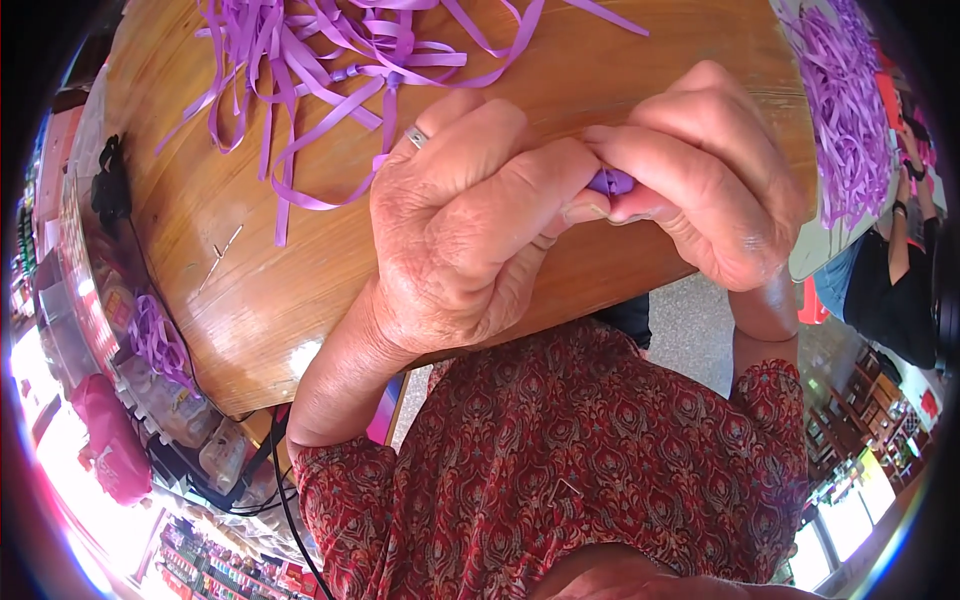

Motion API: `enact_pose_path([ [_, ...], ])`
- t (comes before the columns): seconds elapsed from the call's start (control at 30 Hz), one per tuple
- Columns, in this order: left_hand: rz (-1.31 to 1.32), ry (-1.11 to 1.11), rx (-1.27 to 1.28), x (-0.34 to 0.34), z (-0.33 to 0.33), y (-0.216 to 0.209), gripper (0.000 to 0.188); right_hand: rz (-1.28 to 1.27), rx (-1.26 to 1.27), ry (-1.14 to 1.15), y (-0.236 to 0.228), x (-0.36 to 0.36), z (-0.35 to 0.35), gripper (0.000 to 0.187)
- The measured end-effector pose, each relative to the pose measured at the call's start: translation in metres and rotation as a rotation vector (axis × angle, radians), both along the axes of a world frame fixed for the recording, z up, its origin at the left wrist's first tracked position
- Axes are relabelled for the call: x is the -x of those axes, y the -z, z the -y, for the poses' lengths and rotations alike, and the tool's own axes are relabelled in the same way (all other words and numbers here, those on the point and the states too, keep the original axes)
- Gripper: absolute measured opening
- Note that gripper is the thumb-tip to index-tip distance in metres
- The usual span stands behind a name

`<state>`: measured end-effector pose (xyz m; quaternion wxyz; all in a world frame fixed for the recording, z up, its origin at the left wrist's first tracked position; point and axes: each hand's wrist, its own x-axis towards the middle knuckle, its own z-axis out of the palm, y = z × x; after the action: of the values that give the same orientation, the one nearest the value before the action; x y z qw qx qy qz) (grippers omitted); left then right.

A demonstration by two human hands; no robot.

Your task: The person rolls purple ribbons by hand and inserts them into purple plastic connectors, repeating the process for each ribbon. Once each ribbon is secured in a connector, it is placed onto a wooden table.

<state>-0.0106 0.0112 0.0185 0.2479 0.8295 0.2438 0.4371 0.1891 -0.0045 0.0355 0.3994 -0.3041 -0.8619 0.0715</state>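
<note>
A small purple piece (pixel 611 182), likely a folded ribbon end or bead, is pinched between the fingertips of both hands above the near edge of the table. My left hand (pixel 465 215), with a ring on one finger, closes thumb and forefinger on its left side. My right hand (pixel 705 175) grips it from the right, fingers curled in. Most of the piece is hidden by the fingers. From behind my left hand a purple ribbon (pixel 335 200) runs out toward a tangled pile of purple ribbons (pixel 290 60) at the far left of the table.
A thin metal hook-like tool (pixel 218 258) lies on the wooden table (pixel 260 320) at left. Purple ribbons (pixel 845 110) heap at the far right, and a smaller bunch (pixel 158 340) hangs left. A pink bag (pixel 110 440) and black cable (pixel 285 480) are at lower left. Another person (pixel 890 290) is at right.
</note>
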Motion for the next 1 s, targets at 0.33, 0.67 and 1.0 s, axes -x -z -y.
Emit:
enact_pose_path([
  [0.33, 0.005, 0.08, -0.305, -0.003, 0.003, 0.009, 0.028, 0.018, 0.294, -0.227, -0.01, -0.007, 0.003, 0.027],
  [0.67, -0.051, 0.084, -0.361, -0.003, 0.005, 0.013, 0.037, -0.482, 1.545, -0.234, -0.009, -0.005, 0.016, 0.034],
  [1.0, 0.012, 0.03, 0.071, -0.005, -0.002, 0.012, 0.025, -0.721, 1.425, -0.268, 0.018, -0.01, 0.002, 0.042],
])
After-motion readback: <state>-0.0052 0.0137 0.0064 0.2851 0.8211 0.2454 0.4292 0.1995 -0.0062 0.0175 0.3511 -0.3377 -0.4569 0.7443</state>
